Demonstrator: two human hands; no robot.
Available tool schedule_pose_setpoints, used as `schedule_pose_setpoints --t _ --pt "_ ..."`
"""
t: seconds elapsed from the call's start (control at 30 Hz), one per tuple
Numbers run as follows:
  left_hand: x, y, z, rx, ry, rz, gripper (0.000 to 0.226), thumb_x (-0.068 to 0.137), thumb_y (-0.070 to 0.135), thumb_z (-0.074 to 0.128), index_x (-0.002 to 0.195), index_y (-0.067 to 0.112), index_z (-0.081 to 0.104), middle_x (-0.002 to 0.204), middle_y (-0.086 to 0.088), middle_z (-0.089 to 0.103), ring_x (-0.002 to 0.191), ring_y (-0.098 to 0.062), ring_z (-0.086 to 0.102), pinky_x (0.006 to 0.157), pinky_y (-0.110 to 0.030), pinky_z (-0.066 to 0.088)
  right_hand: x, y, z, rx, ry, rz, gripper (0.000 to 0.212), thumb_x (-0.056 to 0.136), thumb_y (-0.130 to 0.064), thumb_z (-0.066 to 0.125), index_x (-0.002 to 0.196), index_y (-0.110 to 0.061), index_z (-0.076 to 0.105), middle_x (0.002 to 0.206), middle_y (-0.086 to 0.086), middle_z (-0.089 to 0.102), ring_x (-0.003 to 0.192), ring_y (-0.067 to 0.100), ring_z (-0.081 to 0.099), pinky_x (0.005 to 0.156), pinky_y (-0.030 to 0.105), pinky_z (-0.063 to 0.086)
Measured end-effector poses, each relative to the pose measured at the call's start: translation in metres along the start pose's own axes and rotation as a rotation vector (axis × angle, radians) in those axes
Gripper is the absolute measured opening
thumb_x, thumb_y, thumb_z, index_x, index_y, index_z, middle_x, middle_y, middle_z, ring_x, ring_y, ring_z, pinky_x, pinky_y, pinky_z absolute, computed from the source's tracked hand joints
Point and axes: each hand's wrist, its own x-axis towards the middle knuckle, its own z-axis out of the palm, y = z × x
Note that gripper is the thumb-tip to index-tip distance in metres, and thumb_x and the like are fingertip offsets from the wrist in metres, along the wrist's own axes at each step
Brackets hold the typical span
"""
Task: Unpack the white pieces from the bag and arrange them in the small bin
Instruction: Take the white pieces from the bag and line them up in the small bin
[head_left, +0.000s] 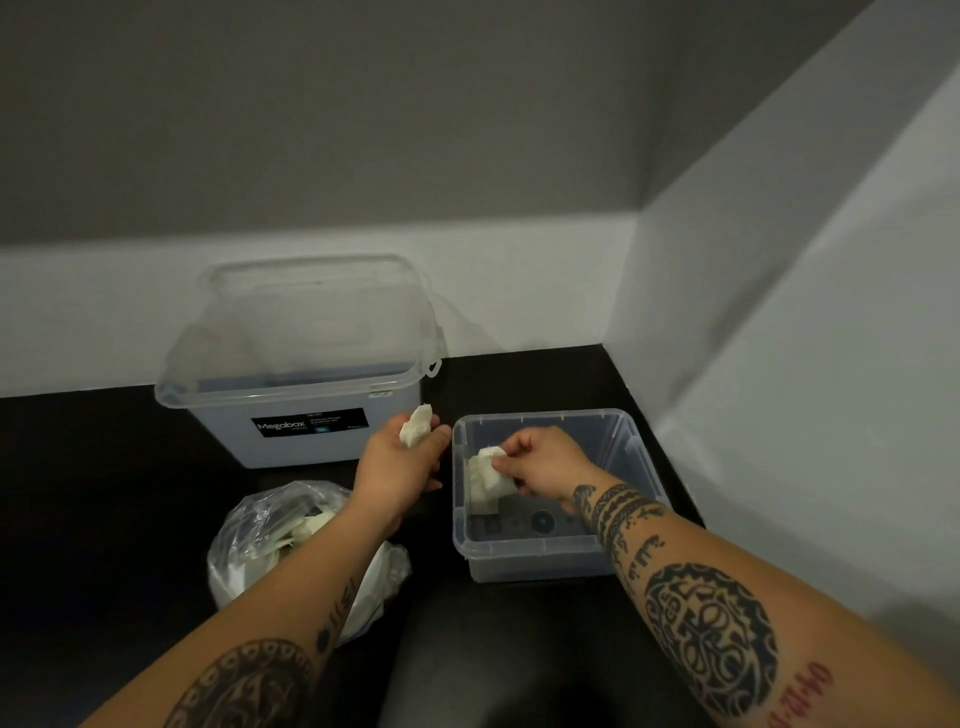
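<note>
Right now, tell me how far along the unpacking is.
Early. Done: a first white piece appears to sit against the left wall of the small bin. In hand: the right grip pinches a second piece inside that bin; the left grip holds a third piece beside it. Left: more white pieces show in the bag.
</note>
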Motion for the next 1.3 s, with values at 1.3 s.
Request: schedule_pose_setpoints --t 1.3 --pt "-0.004 0.034 0.015 -0.318 -0.210 -0.112 0.022 0.102 0.016 0.060 0.123 0.021 0.060 0.113 -0.010 0.075 0.107 -0.029 0.071 0.073 -0.037 0.060 -0.015 -0.027 -0.021 0.104 0.084 -0.033 0.006 0.098 -0.024 0.065 0.104 -0.023 0.068 0.106 0.002 0.071 0.091 0.016 0.070 0.068 0.026 0.059"
